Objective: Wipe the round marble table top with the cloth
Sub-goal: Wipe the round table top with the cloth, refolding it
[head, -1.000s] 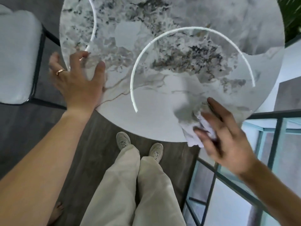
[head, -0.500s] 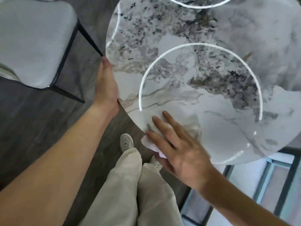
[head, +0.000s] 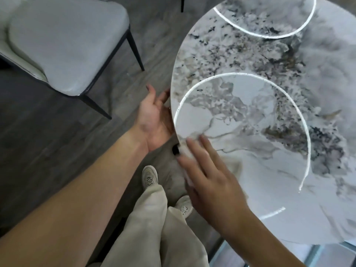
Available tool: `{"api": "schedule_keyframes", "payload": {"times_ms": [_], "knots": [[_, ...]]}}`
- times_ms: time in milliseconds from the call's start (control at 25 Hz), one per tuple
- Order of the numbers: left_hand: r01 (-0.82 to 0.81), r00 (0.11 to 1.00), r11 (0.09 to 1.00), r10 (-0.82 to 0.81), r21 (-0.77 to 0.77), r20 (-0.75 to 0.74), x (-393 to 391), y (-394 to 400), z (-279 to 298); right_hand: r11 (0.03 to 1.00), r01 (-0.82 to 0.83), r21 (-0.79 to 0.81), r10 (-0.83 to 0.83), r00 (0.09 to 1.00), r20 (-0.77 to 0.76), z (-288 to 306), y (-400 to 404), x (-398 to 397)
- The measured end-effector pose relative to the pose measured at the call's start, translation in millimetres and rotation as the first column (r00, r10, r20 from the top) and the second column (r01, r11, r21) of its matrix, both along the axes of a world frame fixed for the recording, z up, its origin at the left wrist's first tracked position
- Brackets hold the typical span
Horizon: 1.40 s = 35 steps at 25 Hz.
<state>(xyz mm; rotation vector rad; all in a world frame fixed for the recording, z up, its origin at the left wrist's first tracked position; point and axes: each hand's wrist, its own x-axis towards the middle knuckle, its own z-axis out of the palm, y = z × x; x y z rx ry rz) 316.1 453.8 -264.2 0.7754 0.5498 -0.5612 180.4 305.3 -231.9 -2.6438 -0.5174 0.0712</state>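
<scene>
Right hand (head: 210,182) flat, fingers spread, pressing white cloth (head: 185,153) onto marble table top (head: 269,116) at its near-left edge; cloth mostly hidden under palm, blurred. Left hand (head: 154,118) open, palm up, cupped against table rim just left of cloth, holding nothing. Grey padded chair (head: 65,41) on dark wood floor (head: 48,141), well apart to the left. Beige trousers (head: 154,228) and sneakers (head: 149,176) below.

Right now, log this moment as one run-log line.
phase: wiping near rim | right hand: flat, pressing cloth on marble table top | left hand: open, palm up beside table edge | chair: left, apart
</scene>
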Motion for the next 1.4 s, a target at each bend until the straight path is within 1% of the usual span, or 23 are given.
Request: {"api": "schedule_keyframes", "payload": {"times_ms": [80, 160, 280, 360, 440, 520, 600, 680, 720, 760, 840, 880, 960, 1000, 1040, 1080, 1120, 1160, 1200, 1240, 1320, 1360, 1400], "knots": [[0.012, 1.000, 0.997, -0.012, -0.083, -0.008, 1, 5, -3, 0.995, 0.098, 0.011, -0.098, 0.995, -0.017, 1, 31, 36], [0.047, 0.999, 0.988, -0.049, -0.147, -0.007, 4, 11, -6, 0.994, 0.108, -0.031, -0.108, 0.994, -0.005, 4, 38, 44], [0.080, 0.996, 0.981, -0.086, -0.177, -0.028, 8, 15, -14, 0.983, 0.132, -0.129, -0.121, 0.989, 0.089, 10, 22, 20], [0.076, 0.995, 0.977, -0.088, -0.199, -0.052, 11, 16, -22, 0.986, 0.122, -0.114, -0.106, 0.985, 0.137, 8, 18, 27], [0.049, 0.995, 0.960, -0.072, -0.274, -0.073, 13, 16, -29, 0.983, 0.148, -0.105, -0.131, 0.980, 0.152, 0, 24, 68], [0.049, 0.993, 0.941, -0.081, -0.336, -0.081, 16, 15, -32, 0.961, 0.246, -0.128, -0.220, 0.957, 0.187, -6, 31, 132], [0.047, 0.993, 0.935, -0.083, -0.351, -0.088, 21, 9, -33, 0.919, 0.370, -0.134, -0.341, 0.919, 0.198, -6, 31, 199], [0.028, 0.995, 0.935, -0.062, -0.353, -0.084, 32, 3, -30, 0.902, 0.424, -0.085, -0.401, 0.894, 0.199, -5, 30, 224], [0.019, 0.996, 0.935, -0.051, -0.354, -0.080, 39, 3, -28, 0.915, 0.400, -0.045, -0.384, 0.900, 0.205, -4, 31, 218], [0.015, 0.995, 0.934, -0.049, -0.357, -0.085, 46, 3, -26, 0.940, 0.341, -0.018, -0.331, 0.922, 0.202, -3, 33, 205], [0.031, 0.989, 0.917, -0.085, -0.398, -0.117, 60, 8, -26, 0.984, 0.180, 0.001, -0.178, 0.970, 0.163, -3, 37, 179], [0.040, 0.986, 0.907, -0.105, -0.420, -0.132, 65, 11, -30, 0.994, 0.109, 0.002, -0.108, 0.983, 0.151, -4, 35, 178], [0.043, 0.987, 0.903, -0.106, -0.426, -0.124, 72, 12, -37, 1.000, 0.008, -0.007, -0.007, 0.989, 0.145, -5, 28, 211], [0.044, 0.990, 0.906, -0.097, -0.421, -0.105, 77, 10, -39, 1.000, -0.002, -0.026, 0.006, 0.988, 0.156, -6, 24, 236], [0.049, 0.992, 0.922, -0.088, -0.385, -0.087, 83, 8, -41, 0.999, 0.022, -0.050, -0.013, 0.984, 0.179, -9, 20, 260], [0.061, 0.994, 0.952, -0.085, -0.300, -0.068, 90, 6, -39, 0.995, 0.078, -0.060, -0.064, 0.977, 0.201, -11, 15, 283], [0.073, 0.995, 0.983, -0.082, -0.167, -0.050, 99, 6, -34, 0.987, 0.154, -0.057, -0.138, 0.967, 0.216, -12, 8, 304], [0.083, 0.996, 0.996, -0.083, -0.031, -0.017, 111, 7, -26, 0.971, 0.232, -0.056, -0.214, 0.951, 0.222, -12, 1, 324], [0.087, 0.995, 0.991, -0.092, 0.100, 0.047, 123, 8, -15, 0.952, 0.300, -0.060, -0.280, 0.933, 0.226, -12, -5, 340], [0.097, 0.982, 0.965, -0.133, 0.243, 0.136, 134, 10, -5, 0.937, 0.342, -0.066, -0.319, 0.919, 0.232, -11, -8, 350], [0.093, 0.911, 0.848, -0.284, 0.522, 0.299, 154, 12, 10, 0.939, 0.341, -0.040, -0.326, 0.922, 0.210, -10, -11, 358], [0.077, 0.857, 0.780, -0.370, 0.621, 0.359, 164, 9, 16, 0.950, 0.312, 0.031, -0.313, 0.938, 0.146, -9, -15, 358], [0.055, 0.790, 0.713, -0.459, 0.699, 0.406, 173, 3, 21, 0.946, 0.289, 0.148, -0.299, 0.953, 0.054, -7, -22, 357]]}}
